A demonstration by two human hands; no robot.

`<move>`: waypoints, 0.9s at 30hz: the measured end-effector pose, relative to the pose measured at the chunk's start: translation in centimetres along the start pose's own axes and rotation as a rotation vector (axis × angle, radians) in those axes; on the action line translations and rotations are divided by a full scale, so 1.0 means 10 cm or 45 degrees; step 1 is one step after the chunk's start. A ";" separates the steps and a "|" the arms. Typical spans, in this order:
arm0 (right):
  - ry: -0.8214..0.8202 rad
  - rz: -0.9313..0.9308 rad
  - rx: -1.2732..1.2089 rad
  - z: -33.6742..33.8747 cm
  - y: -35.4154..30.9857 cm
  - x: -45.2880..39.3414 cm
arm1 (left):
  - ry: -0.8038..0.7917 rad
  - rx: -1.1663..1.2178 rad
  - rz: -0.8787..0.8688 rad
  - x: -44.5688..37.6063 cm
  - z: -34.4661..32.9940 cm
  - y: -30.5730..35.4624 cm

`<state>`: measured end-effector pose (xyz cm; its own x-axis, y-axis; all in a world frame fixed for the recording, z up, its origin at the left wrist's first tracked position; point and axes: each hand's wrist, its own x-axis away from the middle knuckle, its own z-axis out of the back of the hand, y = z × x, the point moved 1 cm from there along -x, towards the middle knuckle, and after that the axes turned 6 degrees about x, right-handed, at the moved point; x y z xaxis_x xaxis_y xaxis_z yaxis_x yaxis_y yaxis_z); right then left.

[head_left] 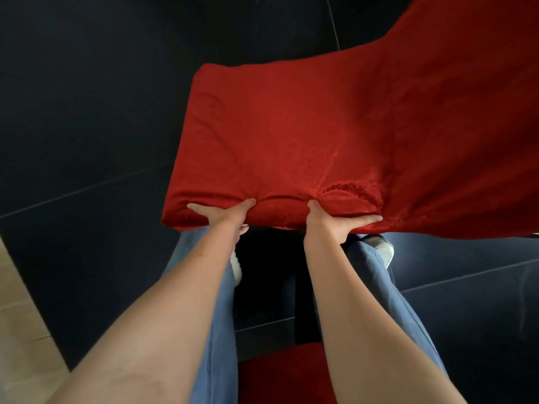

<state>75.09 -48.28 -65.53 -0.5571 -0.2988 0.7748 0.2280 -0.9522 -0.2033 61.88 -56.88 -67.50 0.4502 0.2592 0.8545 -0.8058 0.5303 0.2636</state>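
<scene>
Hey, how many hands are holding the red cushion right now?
2. The left hand grips the near edge of the red cushion close to its left corner. The right hand grips the same edge further right, thumb on top.

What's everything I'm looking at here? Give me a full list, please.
red cushion: one, red, held up in the middle of the view
red cloth: one, red, runs from the cushion's right side to the top right corner; whether it is the cushion's cover cannot be told
floor tiles: several, dark, below everything
wooden strip: one, light brown, bottom left edge
red surface: one, red, bottom edge between the legs
shoes: two, white, under the cushion's near edge
trouser legs: two, blue, beneath the arms
left hand: grips the cushion's near edge
right hand: grips the same edge, further right
</scene>
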 end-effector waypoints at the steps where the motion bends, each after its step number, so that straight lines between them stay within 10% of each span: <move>1: 0.004 -0.019 -0.010 -0.01 0.05 0.05 | 0.004 -0.027 -0.015 0.00 0.06 0.01; 27: -0.044 0.339 0.227 0.20 -0.32 0.77 | 0.014 -0.183 -0.247 0.71 0.32 0.54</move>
<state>71.66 -47.42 -57.67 -0.4322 -0.5304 0.7293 0.4999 -0.8140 -0.2958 59.48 -54.79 -58.54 0.5961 0.1495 0.7889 -0.6411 0.6802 0.3556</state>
